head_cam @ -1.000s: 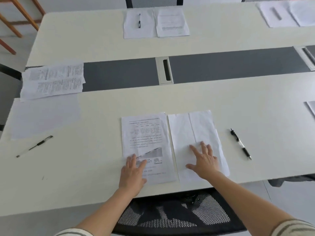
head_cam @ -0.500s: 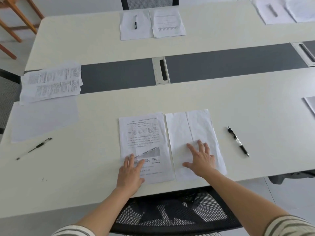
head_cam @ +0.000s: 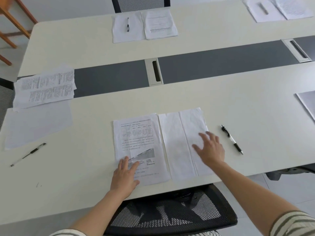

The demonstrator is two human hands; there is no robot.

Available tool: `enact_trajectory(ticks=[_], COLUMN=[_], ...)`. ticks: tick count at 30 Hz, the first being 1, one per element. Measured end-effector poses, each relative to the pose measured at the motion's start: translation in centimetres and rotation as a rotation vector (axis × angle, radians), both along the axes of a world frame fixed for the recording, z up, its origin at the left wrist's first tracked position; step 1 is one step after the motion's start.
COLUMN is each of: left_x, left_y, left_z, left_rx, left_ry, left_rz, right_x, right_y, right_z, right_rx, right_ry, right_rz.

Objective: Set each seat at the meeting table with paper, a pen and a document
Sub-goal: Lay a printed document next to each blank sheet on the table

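A printed document lies on the white table in front of me, with blank creased paper right beside it. My left hand rests flat on the document's lower edge, fingers apart. Over the right part of the blank paper my right hand is spread open and blurred, holding nothing. A black and clear pen lies on the table just right of that hand, not touched.
At the left lie a stack of printed documents, blank sheets and another pen. Across the table a seat has paper with a pen and a document. A mesh chair stands below me.
My right hand has slid to the right across the blank paper, toward the pen. My left hand stays on the document.
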State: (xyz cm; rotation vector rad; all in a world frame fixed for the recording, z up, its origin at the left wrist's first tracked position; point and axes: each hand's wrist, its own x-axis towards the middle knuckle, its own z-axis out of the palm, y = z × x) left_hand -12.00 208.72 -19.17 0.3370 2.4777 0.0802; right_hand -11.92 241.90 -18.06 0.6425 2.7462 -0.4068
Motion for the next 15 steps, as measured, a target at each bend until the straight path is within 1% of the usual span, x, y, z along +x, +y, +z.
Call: enact_trajectory(ticks=[2,3,5,7,9,11,13,15], left_x=[0.0,0.0,0.0,0.0,0.0,-0.1,-0.1,-0.1], left_y=[0.1,0.1,0.1,0.1,0.2,0.3,0.3,0.4], left_z=[0.0,0.0,0.1,0.1,0.1,0.2,0.2,0.2], left_rx=[-0.007,-0.010,-0.013,-0.014,-0.013,-0.016,-0.015,-0.009], left_ry=[0.002,0.004,0.008,0.010,0.008,0.006,0.011,0.014], left_rz=[-0.002,-0.003,-0.007,-0.010,-0.003,-0.002,-0.002,0.002], right_x=[0.0,0.1,0.8,1.6,2.0,1.6,0.7,-0.3], right_y=[3.4,4.9,7.5,9.0,9.5,8.9,7.1,4.3], right_z=[0.2,0.2,-0.2,-0.7,-1.0,-0.8,-0.3,0.1], right_rx=[0.007,0.018,0.037,0.029,0.005,-0.025,-0.069,-0.132], right_ry=[0.063,0.054,-0.023,-0.107,-0.147,-0.112,-0.008,0.080], right_rz=[-0.184,-0.276,-0.437,-0.526,-0.549,-0.539,-0.456,-0.314])
